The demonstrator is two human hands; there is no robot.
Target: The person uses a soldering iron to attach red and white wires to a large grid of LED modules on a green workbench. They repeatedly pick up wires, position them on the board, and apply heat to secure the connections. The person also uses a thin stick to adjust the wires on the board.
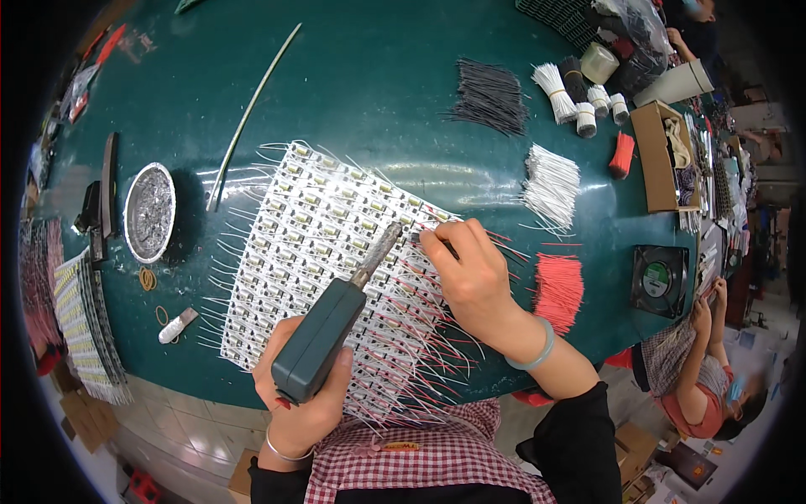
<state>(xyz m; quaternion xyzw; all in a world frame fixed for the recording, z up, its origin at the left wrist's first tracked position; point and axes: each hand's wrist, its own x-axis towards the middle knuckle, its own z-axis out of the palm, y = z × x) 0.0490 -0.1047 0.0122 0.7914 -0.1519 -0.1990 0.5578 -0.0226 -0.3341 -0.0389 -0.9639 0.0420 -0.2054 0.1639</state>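
Note:
My left hand is wrapped round the dark green handle of a soldering gun. Its metal tip points up and right at the top right part of a white sheet of small circuit boards. Thin wires stick out along the sheet's edges, white on the left, red and white on the right. Close to the tip, my right hand pinches what looks like a thin wire at the sheet's upper right edge. The fingers hide most of it.
Black wires, white wires and red wires lie bundled to the right, near a cardboard box and a black fan. Leftward stand a foil-lined bowl and more boards. A co-worker sits at the right.

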